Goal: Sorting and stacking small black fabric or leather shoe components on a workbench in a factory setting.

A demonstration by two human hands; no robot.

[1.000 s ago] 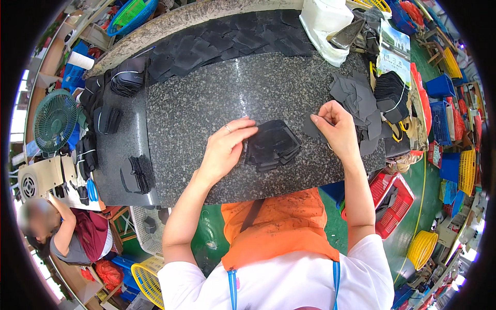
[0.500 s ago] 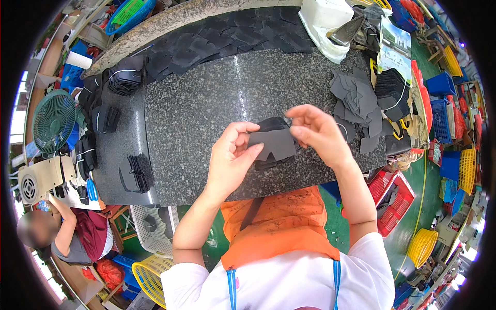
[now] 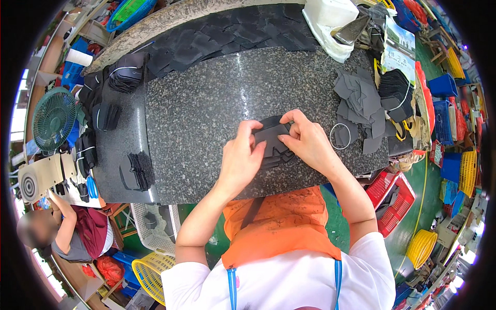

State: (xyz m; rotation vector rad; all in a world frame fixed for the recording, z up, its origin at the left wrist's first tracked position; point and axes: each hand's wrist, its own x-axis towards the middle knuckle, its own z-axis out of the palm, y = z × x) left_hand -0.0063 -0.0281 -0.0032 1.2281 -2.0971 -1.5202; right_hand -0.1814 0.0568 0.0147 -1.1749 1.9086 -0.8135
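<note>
Both hands are over the speckled stone tabletop point(image 3: 196, 119), near its front edge. My left hand point(image 3: 241, 157) pinches the left side of a dark grey notched sheet piece point(image 3: 273, 137) between thumb and fingers. On its right side, my right hand point(image 3: 308, 140) grips the same piece with thumb and forefinger. Under and around it lie more black cut pieces point(image 3: 272, 121), partly covered by the sheet and my fingers. Right of my right hand, a thin white ring point(image 3: 332, 139) rests on the table by a loose heap of grey cut pieces point(image 3: 357, 98).
Black pieces point(image 3: 222, 36) overlap along the far edge. Banded black stacks stand at left point(image 3: 125, 74) and right point(image 3: 397, 93). A white container point(image 3: 330, 20) sits at the back right. A red basket point(image 3: 395, 204) is below right; a co-worker point(image 3: 77, 232) is at lower left.
My right hand has come in from the right and now grips the grey piece's right side. The piece has been lowered onto the black pieces; my left hand has shifted slightly right.
</note>
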